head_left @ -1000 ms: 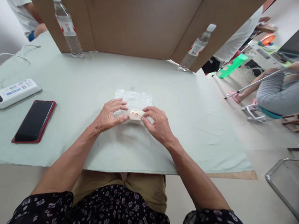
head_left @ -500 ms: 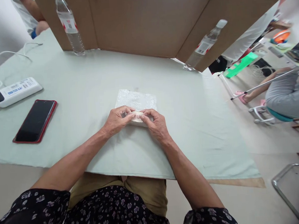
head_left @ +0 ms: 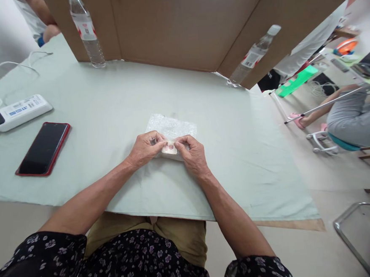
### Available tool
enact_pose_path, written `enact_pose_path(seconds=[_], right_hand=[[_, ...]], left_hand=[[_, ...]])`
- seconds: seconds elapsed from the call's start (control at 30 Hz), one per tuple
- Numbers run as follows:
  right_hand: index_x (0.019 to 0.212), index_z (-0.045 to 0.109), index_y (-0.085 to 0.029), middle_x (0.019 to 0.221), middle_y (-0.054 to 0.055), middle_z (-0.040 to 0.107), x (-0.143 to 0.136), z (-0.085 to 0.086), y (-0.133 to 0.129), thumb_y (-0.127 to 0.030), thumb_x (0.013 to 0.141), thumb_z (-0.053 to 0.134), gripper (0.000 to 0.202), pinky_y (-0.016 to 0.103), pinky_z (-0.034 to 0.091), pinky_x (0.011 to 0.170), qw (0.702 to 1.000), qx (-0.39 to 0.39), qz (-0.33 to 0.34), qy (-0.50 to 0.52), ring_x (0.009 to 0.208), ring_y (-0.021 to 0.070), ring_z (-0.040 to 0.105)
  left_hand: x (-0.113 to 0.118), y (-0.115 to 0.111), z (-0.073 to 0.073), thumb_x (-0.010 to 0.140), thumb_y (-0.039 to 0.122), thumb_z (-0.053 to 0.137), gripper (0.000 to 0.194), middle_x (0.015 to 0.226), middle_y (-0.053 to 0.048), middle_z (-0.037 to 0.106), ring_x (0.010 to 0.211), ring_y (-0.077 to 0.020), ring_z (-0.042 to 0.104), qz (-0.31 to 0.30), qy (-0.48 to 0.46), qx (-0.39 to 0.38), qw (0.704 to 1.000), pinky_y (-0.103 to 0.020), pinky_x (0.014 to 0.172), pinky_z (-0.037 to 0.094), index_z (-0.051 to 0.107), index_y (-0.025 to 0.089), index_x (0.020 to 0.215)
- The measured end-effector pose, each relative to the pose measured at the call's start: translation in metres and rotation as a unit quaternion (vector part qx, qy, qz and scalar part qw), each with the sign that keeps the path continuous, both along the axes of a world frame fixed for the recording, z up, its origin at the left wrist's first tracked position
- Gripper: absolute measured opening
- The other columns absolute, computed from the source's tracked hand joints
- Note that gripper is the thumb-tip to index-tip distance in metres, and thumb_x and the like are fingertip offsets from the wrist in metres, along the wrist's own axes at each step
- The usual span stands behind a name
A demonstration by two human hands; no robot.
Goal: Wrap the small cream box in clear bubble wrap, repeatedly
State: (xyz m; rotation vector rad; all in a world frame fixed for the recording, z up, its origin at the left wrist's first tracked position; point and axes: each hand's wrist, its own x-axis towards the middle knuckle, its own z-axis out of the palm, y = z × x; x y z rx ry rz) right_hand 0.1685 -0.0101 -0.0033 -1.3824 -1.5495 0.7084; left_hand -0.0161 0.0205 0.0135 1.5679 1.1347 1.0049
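Note:
Near the middle of the cloth-covered table lies a whitish packet in clear bubble wrap (head_left: pixel 172 127). At its near edge, my left hand (head_left: pixel 146 149) pinches the wrap between thumb and fingertips from the left. My right hand (head_left: pixel 192 152) grips the same edge from the right, its thumb close to the left one. A small pale part of the packet shows between the thumbs. The fingers hide most of what lies under them.
A phone in a red case (head_left: pixel 43 148) and a white power strip (head_left: pixel 21 112) lie at left. Two water bottles (head_left: pixel 87 35) (head_left: pixel 255 55) stand against a cardboard panel (head_left: pixel 177 25). A seated person's legs (head_left: pixel 347 110) and a metal-framed chair (head_left: pixel 350 236) are at right.
The packet has shifted slightly right and toward me at its far edge. The pale part between my thumbs shows a little differently. Both hands keep their hold.

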Motion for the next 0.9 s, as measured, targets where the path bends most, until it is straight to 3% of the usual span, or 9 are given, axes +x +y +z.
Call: enact_pose_path(seconds=[0.2,0.3,0.4,0.6,0.7,0.77,0.9], right_hand=[[0.092,0.065,-0.024,0.093,0.002,0.075,0.012,0.002,0.003,-0.036,0.084,0.067,0.014,0.037,0.054,0.087,0.999,0.006,0.028,-0.028,0.088,0.0210,0.070],[0.101,0.068,-0.026,0.109,0.005,0.075,0.018,0.010,0.000,-0.034,0.085,0.069,0.018,0.045,0.049,0.097,0.990,0.094,-0.010,-0.107,0.105,0.0264,0.068],[0.093,0.071,-0.028,0.105,0.005,0.076,0.015,0.017,-0.009,-0.032,0.092,0.063,0.008,0.050,0.041,0.101,0.964,0.172,-0.035,-0.202,0.104,0.0280,0.067],[0.101,0.072,-0.028,0.106,0.004,0.076,0.001,0.011,-0.017,-0.035,0.096,0.061,0.014,0.045,0.039,0.094,0.928,0.163,0.097,-0.320,0.100,0.0260,0.064],[0.106,0.070,-0.028,0.107,0.004,0.075,-0.001,0.008,-0.017,-0.035,0.098,0.059,0.016,0.044,0.038,0.093,0.920,0.167,0.089,-0.345,0.101,0.0258,0.062],[0.112,0.069,-0.028,0.107,0.005,0.074,-0.002,0.008,-0.017,-0.036,0.098,0.059,0.019,0.044,0.038,0.093,0.913,0.173,0.084,-0.359,0.100,0.0258,0.061],[0.121,0.066,-0.031,0.107,0.006,0.070,-0.007,0.008,-0.017,-0.040,0.098,0.058,0.026,0.043,0.037,0.092,0.891,0.180,0.080,-0.409,0.100,0.0260,0.057]], left_hand=[[-0.001,0.002,-0.001,0.074,0.033,0.069,0.020,0.082,-0.004,0.075,0.077,-0.0166,0.064,-0.018,0.000,-0.002,1.000,-0.029,0.072,0.050,0.060,0.020,0.064],[-0.003,0.003,-0.002,0.075,0.033,0.069,0.018,0.082,-0.004,0.074,0.075,-0.0157,0.063,-0.024,0.002,-0.008,1.000,-0.028,0.069,0.048,0.061,0.019,0.065],[-0.003,0.004,-0.004,0.075,0.034,0.069,0.018,0.081,-0.004,0.074,0.072,-0.0154,0.062,-0.027,0.016,-0.013,0.999,-0.027,0.066,0.047,0.062,0.019,0.067],[-0.007,0.007,-0.001,0.074,0.039,0.069,0.023,0.074,-0.002,0.069,0.065,-0.0136,0.058,-0.044,0.027,-0.027,0.998,-0.025,0.060,0.045,0.062,0.018,0.069],[-0.018,0.011,0.006,0.075,0.041,0.069,0.024,0.074,-0.002,0.068,0.064,-0.0137,0.058,-0.094,0.032,-0.054,0.994,-0.025,0.059,0.045,0.066,0.018,0.076],[-0.026,0.014,0.010,0.072,0.039,0.069,0.024,0.077,-0.001,0.067,0.065,-0.0139,0.058,-0.085,0.051,-0.047,0.994,-0.025,0.059,0.045,0.068,0.018,0.085],[-0.034,0.015,0.010,0.071,0.037,0.065,0.026,0.062,0.004,0.056,0.055,-0.0124,0.049,-0.048,0.097,-0.028,0.994,-0.024,0.052,0.038,0.067,0.019,0.089]])
